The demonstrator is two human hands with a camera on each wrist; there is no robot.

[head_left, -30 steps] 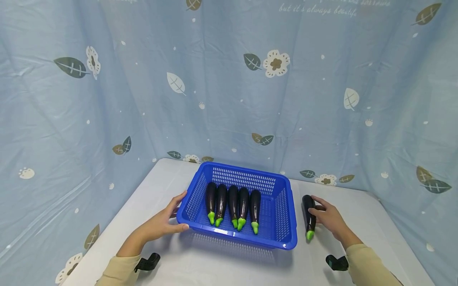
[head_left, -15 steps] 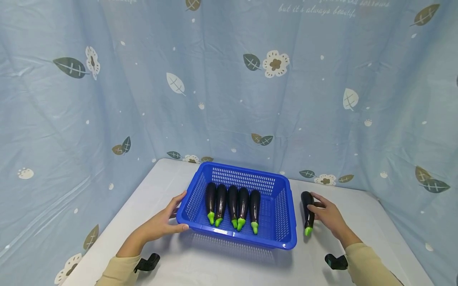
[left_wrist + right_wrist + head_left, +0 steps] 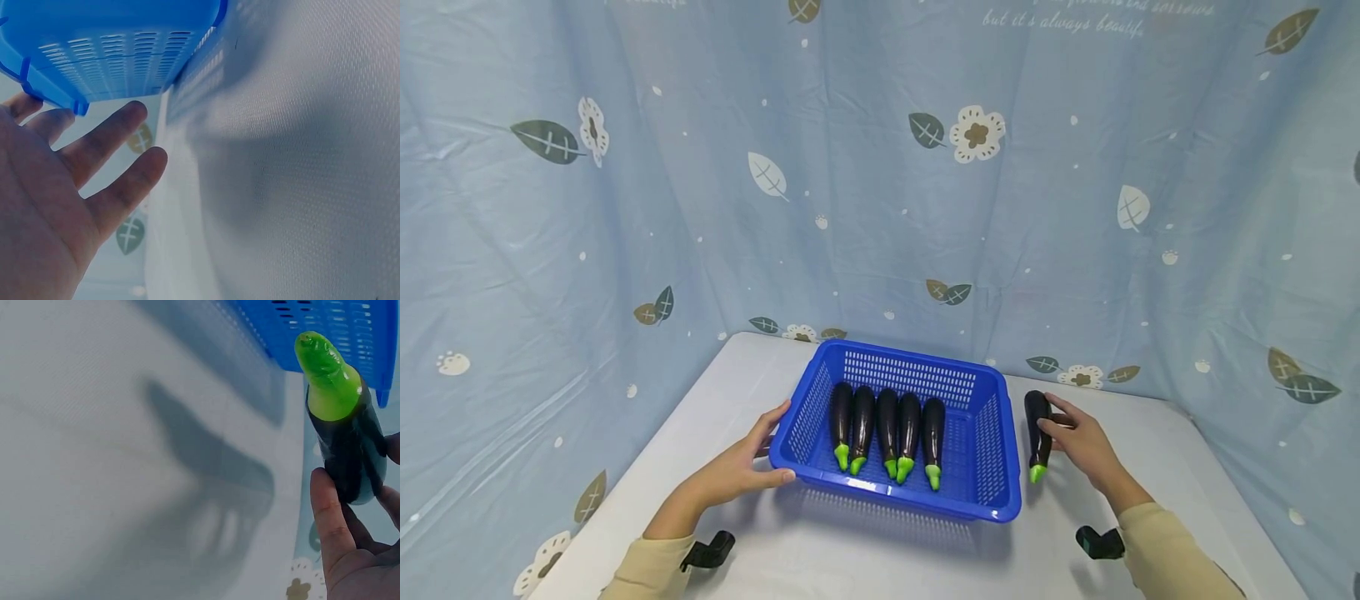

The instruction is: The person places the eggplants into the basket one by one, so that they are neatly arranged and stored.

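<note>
A dark purple eggplant (image 3: 1038, 433) with a green stem end is pinched between the thumb and fingers of my right hand (image 3: 1086, 450). Its shadow lies apart from it in the right wrist view, so the eggplant (image 3: 350, 444) is above the table. To its left stands a blue plastic basket (image 3: 895, 493), with several eggplants (image 3: 887, 425) lying side by side inside, green ends toward me. My left hand (image 3: 733, 471) touches the basket's left front corner. In the left wrist view, its fingers (image 3: 119, 137) are spread and fairly straight, two of them apart from the basket.
A white-covered table (image 3: 850, 558) carries everything. Blue patterned curtain (image 3: 880, 208) hangs behind and at both sides. Right of the eggplants, part of the basket floor (image 3: 961, 467) shows bare. Black devices (image 3: 1099, 543) are worn at both wrists.
My right hand has raised the eggplant off the table and moved it slightly left and away from me, closer to the basket. My left hand and the basket have stayed put.
</note>
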